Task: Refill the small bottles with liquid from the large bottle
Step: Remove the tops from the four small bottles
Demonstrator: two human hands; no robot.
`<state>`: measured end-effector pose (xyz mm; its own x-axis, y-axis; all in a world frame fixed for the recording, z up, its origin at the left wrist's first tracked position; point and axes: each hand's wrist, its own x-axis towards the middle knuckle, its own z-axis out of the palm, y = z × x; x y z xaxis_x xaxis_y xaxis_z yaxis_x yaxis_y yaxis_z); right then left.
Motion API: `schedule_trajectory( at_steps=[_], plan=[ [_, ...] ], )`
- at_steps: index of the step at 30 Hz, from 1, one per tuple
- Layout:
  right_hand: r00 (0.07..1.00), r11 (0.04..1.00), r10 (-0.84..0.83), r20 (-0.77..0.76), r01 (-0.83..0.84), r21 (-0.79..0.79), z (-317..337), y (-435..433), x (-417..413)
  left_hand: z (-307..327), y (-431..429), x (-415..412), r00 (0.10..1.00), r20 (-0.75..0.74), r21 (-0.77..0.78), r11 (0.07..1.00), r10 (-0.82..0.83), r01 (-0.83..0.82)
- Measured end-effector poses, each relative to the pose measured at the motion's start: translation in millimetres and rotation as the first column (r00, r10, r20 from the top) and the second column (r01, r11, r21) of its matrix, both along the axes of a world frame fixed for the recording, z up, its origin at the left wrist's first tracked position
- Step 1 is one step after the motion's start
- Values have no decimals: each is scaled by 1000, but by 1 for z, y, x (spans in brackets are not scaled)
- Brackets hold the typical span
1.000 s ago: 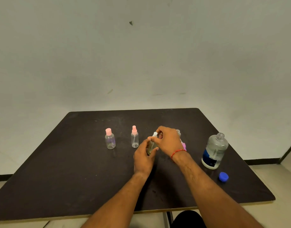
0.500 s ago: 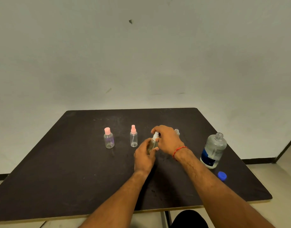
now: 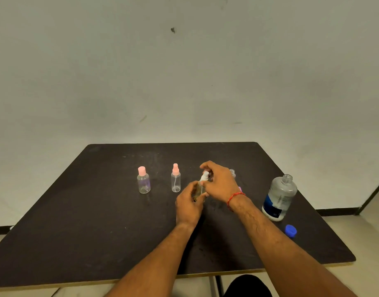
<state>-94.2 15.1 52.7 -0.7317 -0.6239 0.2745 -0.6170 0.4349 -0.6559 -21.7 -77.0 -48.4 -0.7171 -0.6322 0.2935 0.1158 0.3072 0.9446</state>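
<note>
Gripping the small bottle (image 3: 199, 188): left hand (image 3: 188, 205) low, right hand (image 3: 221, 184) atop.

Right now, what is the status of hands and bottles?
Left hand grips small bottle. Right hand pinches its white spray top. Large bottle open, blue cap off beside it. Nothing blocks.

Uncapped clear large bottle (image 3: 279, 198) upright, right of small bottles (image 3: 143, 183)

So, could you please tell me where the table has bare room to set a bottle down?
Bare: the table left of the leftmost pink-capped bottle, the far strip behind the bottle row, and the near edge left of the left hand. Crowded: from the right hand to the large bottle, with an open small bottle and blue cap.
</note>
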Motion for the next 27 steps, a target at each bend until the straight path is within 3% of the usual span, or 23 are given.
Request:
schedule_trajectory(
  at_steps=[4, 9, 14, 20, 27],
  plan=[
    [993, 991, -110, -49, 114, 76, 0, -3, -2, 2, 1, 1, 1000, -2, -14, 1000, -3, 3],
    [995, 984, -25, -102, 42, 173, 5, -4, -3, 1, -1, 0, 999, 45, -35, 999, -7, 9],
    [999, 996, 30, -38, -27, 87, 0, -3, -1, 1, 0, 0, 1000, 25, 1, 1000, 3, -3],
    [993, 990, -88, -79, 96, 100, -3, -6, -4, 2, 0, 1, 1000, 18, -7, 1000, -1, 1],
    [994, 994, 103, 23, -103, 31, -1, -2, -1, 2, 0, 2, 1000, 7, 39, 999, -13, 13]
  ],
)
